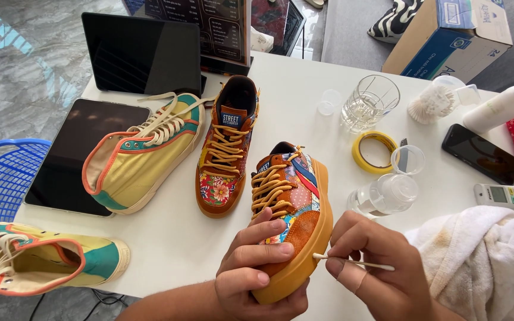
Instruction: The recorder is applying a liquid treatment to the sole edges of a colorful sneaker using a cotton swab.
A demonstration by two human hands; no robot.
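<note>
Head view, seen from above the white tabletop (pixel 304 95).

Step in hand: spot-cleaning the edge of a sole, by my judgement. The left hand (pixel 256 267) is clenched around the toe of an orange patchwork shoe (pixel 295 208), which lies near the front edge of the tabletop with its tan sole turned toward the right hand. The right hand (pixel 382 270) pinches a cotton swab (pixel 352 261) between thumb and fingers, the swab's tip touching the sole's side near the toe. The next move probably calls for a light, steady stroke along the rim while the left hand keeps the shoe from rolling.

Containers, toward the right edge:
- Glass tumbler (pixel 370 102), a little clear liquid in it.
- Clear bottle (pixel 385 195) lying on its side, contents clear, level hard to judge.
- Small clear cup (pixel 407 159), seemingly empty.
- Clear tub (pixel 438 98) holding white cotton swabs.
- White bottle (pixel 504 106) lying on its side, contents hidden.

Other items: matching patchwork shoe (pixel 227 148) at centre; yellow high-top (pixel 144 154) toward the left edge; roll of yellow tape (pixel 375 151); white towel (pixel 483 261) at the front right corner.
</note>
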